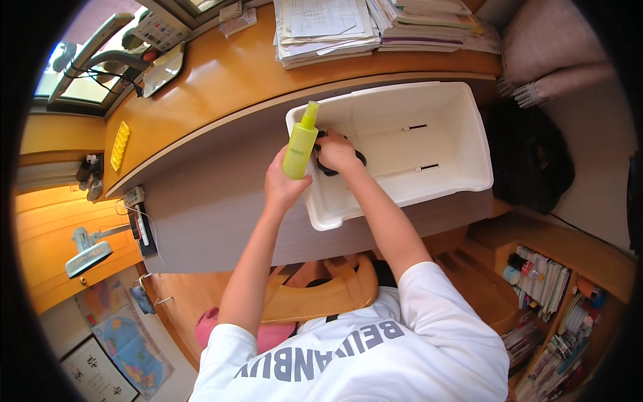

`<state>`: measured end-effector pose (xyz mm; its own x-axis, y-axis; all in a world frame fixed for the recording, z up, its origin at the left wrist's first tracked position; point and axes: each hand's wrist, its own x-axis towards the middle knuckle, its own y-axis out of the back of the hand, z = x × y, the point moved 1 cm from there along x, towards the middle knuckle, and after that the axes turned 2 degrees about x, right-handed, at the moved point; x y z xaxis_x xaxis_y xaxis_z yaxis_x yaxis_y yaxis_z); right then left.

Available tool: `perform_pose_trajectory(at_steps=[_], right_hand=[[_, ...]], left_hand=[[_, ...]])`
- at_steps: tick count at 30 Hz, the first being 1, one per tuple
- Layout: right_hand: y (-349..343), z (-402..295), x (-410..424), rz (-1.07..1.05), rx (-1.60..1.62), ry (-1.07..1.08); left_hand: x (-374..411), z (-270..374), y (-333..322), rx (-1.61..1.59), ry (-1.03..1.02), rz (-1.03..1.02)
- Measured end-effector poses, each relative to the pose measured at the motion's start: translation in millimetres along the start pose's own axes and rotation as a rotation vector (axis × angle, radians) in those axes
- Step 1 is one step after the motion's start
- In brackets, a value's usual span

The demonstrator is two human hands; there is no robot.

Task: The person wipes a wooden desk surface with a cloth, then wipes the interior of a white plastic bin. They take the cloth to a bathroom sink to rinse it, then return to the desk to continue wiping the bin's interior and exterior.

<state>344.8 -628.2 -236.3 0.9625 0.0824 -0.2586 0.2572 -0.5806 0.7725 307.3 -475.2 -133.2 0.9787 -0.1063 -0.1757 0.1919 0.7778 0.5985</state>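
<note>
In my left hand point(282, 187) is a yellow-green plastic bottle point(299, 152) with a tall nozzle under a clear cap. I hold it upright over the left end of a white plastic bin point(437, 108). My right hand point(335, 152) reaches inside that bin, its fingers closed on a black curved object point(327, 171) near the left end wall. The hand covers most of this object, so its exact kind is unclear. Two small dark slots with white sliders point(421, 168) show on the bin's floor.
The bin rests on a grey desktop point(201, 201). Behind it, a wooden ledge point(216, 95) carries paper stacks point(326, 30), books point(427, 25), a yellow tray point(120, 145) and a desk lamp point(163, 70). A power strip point(133, 196) sits left; a wooden chair point(321, 299) is below.
</note>
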Motion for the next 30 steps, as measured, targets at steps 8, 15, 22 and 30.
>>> perform_pose_trajectory(at_steps=[8,15,22,30], right_hand=[[5,14,-98,-0.332,-0.024,0.179],[-21,8,-14,0.345,-0.367,0.042],[0,54,-10,0.351,-0.436,-0.016],[-48,6,-4,0.434,-0.327,-0.091]], left_hand=[[-2,-4,-3,-0.027,-0.028,0.064],[0,7,-8,-0.011,-0.058,0.028],[-3,-9,1,-0.074,0.017,0.04],[-1,-2,-12,-0.046,-0.07,0.059]])
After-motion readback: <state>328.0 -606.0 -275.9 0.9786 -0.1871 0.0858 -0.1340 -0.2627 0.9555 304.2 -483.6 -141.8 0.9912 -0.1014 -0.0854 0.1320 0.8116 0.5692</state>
